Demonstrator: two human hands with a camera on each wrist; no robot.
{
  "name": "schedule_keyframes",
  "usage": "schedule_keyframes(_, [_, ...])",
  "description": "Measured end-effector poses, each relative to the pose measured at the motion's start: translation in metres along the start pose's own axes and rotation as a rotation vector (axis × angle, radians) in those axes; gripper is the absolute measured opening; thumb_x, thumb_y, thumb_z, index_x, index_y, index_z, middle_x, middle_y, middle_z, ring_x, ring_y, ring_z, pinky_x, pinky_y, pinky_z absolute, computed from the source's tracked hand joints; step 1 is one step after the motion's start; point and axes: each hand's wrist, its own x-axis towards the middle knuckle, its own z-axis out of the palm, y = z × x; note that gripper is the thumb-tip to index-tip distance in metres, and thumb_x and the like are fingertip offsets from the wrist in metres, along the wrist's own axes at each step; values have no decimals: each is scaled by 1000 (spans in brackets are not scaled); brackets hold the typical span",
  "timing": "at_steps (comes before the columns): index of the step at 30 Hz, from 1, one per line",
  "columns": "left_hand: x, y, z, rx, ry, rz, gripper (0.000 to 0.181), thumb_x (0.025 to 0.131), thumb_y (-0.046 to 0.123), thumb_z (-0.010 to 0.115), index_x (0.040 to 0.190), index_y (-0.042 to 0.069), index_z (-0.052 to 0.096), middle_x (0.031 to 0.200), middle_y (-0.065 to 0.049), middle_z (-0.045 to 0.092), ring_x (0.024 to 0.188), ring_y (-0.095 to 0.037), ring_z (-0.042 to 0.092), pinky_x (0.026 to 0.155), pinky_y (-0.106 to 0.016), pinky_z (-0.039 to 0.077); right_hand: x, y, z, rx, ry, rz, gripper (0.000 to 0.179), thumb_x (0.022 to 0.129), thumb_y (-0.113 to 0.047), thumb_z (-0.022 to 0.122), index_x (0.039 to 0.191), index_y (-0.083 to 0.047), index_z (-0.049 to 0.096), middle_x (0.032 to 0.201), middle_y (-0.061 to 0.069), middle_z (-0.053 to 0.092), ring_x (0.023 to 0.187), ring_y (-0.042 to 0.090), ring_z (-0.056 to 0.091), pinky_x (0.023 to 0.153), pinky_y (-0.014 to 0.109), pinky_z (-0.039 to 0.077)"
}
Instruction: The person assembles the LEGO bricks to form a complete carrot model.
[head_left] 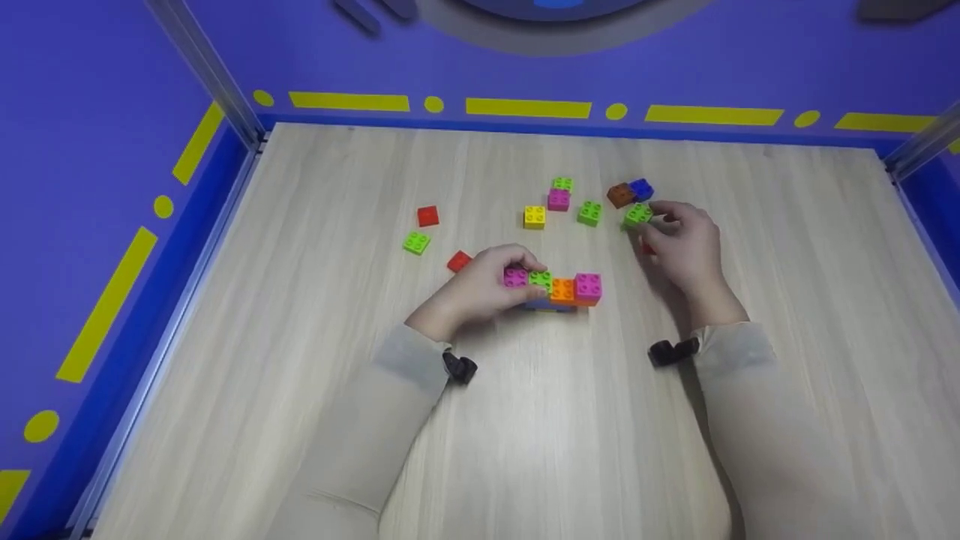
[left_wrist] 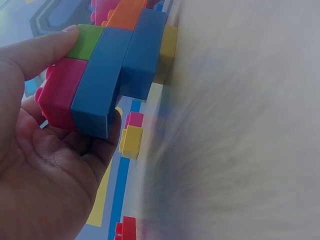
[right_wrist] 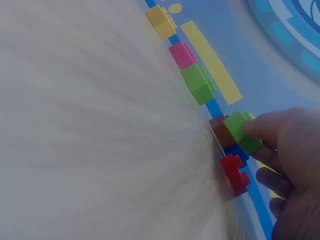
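Observation:
My left hand (head_left: 487,289) grips a built stack of toy bricks (left_wrist: 100,75), thumb on its near side and fingers beyond. Blue bricks (left_wrist: 142,52) and a yellow brick (left_wrist: 167,55) form its lower layers. Along its top run a pink brick (head_left: 515,278), a green brick (head_left: 540,281), an orange brick (head_left: 562,289) and, at the right end, a raised pink brick (head_left: 589,285). Between thumb and forefinger, my right hand (head_left: 686,244) pinches a loose green brick (right_wrist: 242,131). Under that hand is a red brick (right_wrist: 234,175), mostly hidden in the head view.
Beyond the hands lie a brown brick (head_left: 620,195), a blue brick (head_left: 641,189), a green brick (head_left: 589,213), a yellow brick (head_left: 534,217) and a pink brick (head_left: 558,199). Red bricks (head_left: 427,216) and a light green brick (head_left: 416,243) lie left. Blue-purple walls (head_left: 525,75) border the wooden table (head_left: 525,435).

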Motion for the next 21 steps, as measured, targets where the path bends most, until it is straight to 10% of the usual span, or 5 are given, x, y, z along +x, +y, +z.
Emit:
schedule_keyframes(5, [0, -1, 0, -16, 0, 28, 30, 103, 25, 85, 130, 16, 77, 139, -2, 75, 134, -22, 65, 127, -45, 48, -5, -5, 4, 52, 3, -52, 43, 105, -24, 79, 144, -6, 75, 139, 18, 73, 129, 29, 62, 92, 20, 47])
schedule_keyframes(21, [1, -2, 0, -11, 3, 59, 30, 103, 24, 85, 129, 13, 77, 140, -5, 75, 134, -23, 66, 126, -46, 49, -27, -37, 19, 331, -322, -96, 37, 101, -10, 81, 136, 0, 75, 120, 3, 72, 109, 17, 65, 93, 17, 55])
